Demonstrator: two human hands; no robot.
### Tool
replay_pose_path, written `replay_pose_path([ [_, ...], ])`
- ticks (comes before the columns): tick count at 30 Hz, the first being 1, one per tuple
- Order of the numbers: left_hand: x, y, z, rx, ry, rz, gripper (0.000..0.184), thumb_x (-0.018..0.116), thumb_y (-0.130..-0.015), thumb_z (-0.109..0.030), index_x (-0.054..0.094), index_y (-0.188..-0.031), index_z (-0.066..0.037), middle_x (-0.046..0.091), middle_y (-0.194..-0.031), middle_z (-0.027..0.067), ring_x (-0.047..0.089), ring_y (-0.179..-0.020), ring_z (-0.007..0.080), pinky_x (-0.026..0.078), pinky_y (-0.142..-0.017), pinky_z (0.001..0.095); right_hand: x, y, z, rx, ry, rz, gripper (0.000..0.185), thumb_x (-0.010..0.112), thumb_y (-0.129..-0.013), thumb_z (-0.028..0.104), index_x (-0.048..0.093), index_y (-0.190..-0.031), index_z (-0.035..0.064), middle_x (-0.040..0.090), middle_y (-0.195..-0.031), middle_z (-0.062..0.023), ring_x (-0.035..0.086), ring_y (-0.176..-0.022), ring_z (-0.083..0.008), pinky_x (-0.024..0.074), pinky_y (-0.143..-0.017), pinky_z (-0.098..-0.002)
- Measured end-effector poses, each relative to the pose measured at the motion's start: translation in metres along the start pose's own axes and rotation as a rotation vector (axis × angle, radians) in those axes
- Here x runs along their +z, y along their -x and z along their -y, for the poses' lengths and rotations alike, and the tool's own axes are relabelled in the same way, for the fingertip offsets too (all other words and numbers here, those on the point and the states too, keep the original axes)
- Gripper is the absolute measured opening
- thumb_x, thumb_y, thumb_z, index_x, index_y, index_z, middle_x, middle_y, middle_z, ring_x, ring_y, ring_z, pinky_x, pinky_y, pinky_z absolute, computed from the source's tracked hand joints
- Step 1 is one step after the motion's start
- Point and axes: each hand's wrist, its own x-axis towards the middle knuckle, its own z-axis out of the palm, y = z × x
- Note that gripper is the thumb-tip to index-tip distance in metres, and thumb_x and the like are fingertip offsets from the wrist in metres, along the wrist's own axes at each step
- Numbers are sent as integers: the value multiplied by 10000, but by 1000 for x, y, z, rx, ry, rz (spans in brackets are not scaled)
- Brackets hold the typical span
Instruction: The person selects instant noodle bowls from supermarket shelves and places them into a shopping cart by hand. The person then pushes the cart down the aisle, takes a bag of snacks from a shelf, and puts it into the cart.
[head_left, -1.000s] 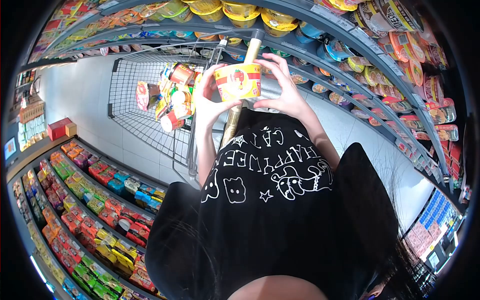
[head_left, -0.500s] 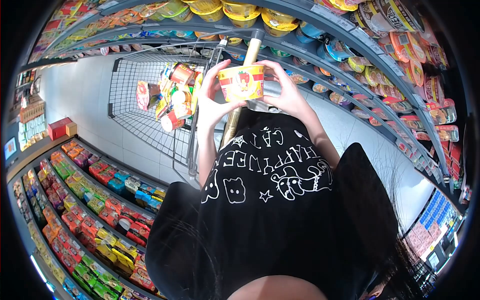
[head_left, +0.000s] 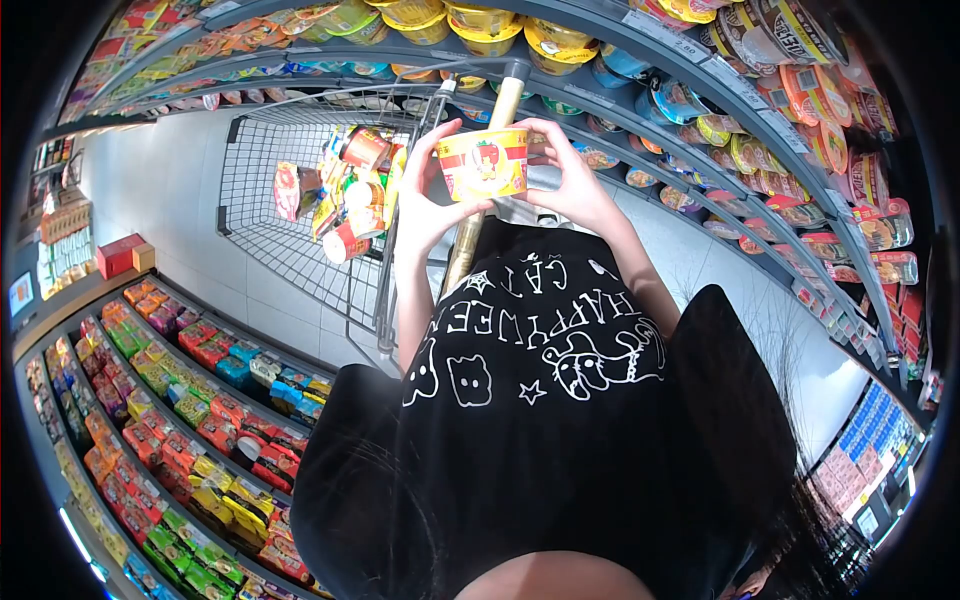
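Between my two hands is a yellow and red instant noodle cup [head_left: 484, 168] with a tomato-like picture on its side, held above the handle of the shopping cart [head_left: 283, 240]. My left hand [head_left: 428, 190] grips the cup's left side, thumb along the bottom edge. On the right side, my right hand [head_left: 563, 180] holds it the same way, with some fingers hidden behind it. Inside the cart lies a heap of packaged food, among it an orange-red tub [head_left: 364, 148] and a red and white cup [head_left: 345, 243].
Shelves of bowl noodles [head_left: 480, 30] curve along the top and right. Racks of colourful noodle packets [head_left: 200, 400] stand at lower left. A red box [head_left: 119, 256] sits at the rack's end. Pale tiled floor [head_left: 180, 190] runs around the cart.
The cup has tilted or shifted very slightly in my hands. Otherwise my hands, the cart and the shelves look the same.
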Motion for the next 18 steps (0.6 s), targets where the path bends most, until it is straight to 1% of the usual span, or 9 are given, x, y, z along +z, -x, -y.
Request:
replay_pose_path([
  [8, 0, 0, 2, 10, -20, 5, 893, 831, -497, -197, 371, -1243, -20, 399, -1274, 126, 489, -1060, 197, 429, -874, 321, 1, 2, 0, 0, -2, -12, 689, 714, -634, 121, 335, -1210, 115, 454, -1156, -116, 512, -1004, -216, 402, -898, -371],
  [15, 2, 0, 0, -13, 45, -16, 892, 819, -511, -173, 355, -1259, -25, 393, -1277, 126, 481, -1069, 204, 404, -900, 324, 2, 2, -2, 13, -74, -15, 700, 716, -631, 99, 333, -1217, 114, 435, -1194, -82, 511, -1004, -204, 407, -891, -363],
  [17, 2, -1, -1, -11, -11, -7, 831, 802, -532, -153, 375, -1234, -25, 421, -1243, 116, 481, -1070, 202, 396, -912, 331, 3, 2, -2, 12, -84, -19, 702, 716, -631, 86, 336, -1221, 115, 438, -1197, -75, 511, -1003, -201, 408, -889, -360],
  [18, 0, 1, -1, -11, -12, -12, 831, 802, -532, -153, 375, -1234, -25, 421, -1243, 116, 481, -1070, 202, 396, -912, 331, 4, 2, -3, 25, -136, -21, 714, 715, -631, 74, 334, -1233, 116, 444, -1200, -71, 514, -998, -195, 409, -887, -354],
])
